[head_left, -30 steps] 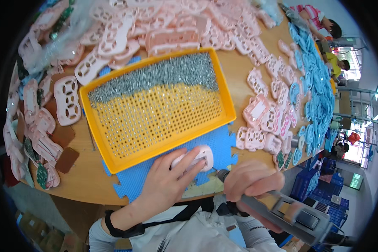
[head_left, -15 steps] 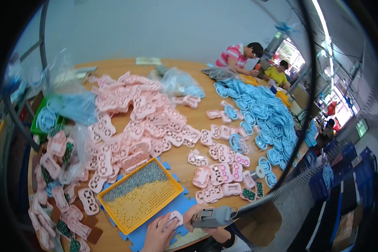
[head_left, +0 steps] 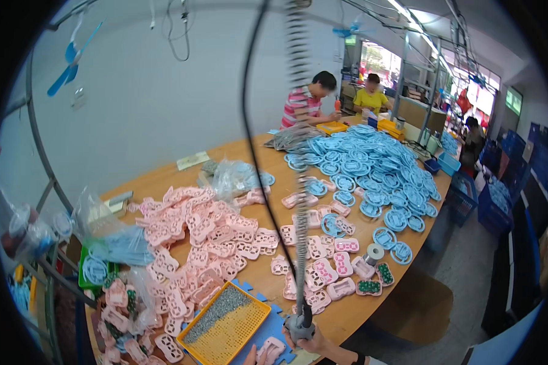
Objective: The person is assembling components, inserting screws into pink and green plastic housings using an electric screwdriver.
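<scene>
At the lower edge, my left hand shows only in part, its fingers closed against a small pink plastic shell over the blue foam mat. To its right, my right hand is wrapped round a grey power screwdriver, held close to the shell. A black cable and a coiled spring run up from the tool. Whether its tip touches the shell is hidden. Just beyond my left hand lies a yellow perforated tray with small grey metal pieces, probably screws, heaped along its far side.
Pink shells pile up beyond the tray, and blue round parts heap at the right. Nearer stand pink pieces, some with green inserts, and a spool. Two people sit at the far end of the table.
The view has tilted up and swung, so my hands sit lower in it. The shell now looks tipped up rather than flat, and the screwdriver points differently.
</scene>
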Demonstrator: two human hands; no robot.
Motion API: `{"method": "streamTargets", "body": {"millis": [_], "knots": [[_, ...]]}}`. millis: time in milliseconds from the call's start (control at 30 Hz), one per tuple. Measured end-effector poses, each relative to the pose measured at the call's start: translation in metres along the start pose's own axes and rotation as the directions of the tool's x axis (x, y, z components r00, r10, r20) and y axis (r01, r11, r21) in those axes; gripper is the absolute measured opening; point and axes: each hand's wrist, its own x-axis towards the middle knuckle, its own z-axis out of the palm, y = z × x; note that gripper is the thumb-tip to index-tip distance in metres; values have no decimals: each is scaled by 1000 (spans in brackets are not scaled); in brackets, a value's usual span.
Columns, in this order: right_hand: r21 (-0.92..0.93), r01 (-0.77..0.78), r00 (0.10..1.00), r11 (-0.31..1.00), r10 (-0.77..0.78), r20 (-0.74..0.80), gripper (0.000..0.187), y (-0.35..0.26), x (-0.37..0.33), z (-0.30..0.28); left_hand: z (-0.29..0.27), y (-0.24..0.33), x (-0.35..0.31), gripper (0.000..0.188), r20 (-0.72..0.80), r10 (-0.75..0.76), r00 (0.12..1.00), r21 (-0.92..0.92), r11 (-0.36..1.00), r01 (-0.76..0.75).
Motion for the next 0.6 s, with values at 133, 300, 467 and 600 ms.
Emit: {"method": "streamTargets", "body": {"millis": [133,300,467,600], "knots": [[-238,22,998,971,-34,-50,34,17,-1,-5,-28,10,-18,56,-1,-111,994,-143,984,110],[-287,30,998,957,-43,-38,37,18,1,-11,-39,-19,-70,42,122,-439,890,-440,780,445],[-348,57,998,936,-58,9,44,1,1,-11,-93,24,-80,27,283,-604,745,-296,684,667],[-357,54,997,933,-69,-31,42,-1,0,-15,-112,41,-68,45,368,-674,641,-55,673,738]]}}
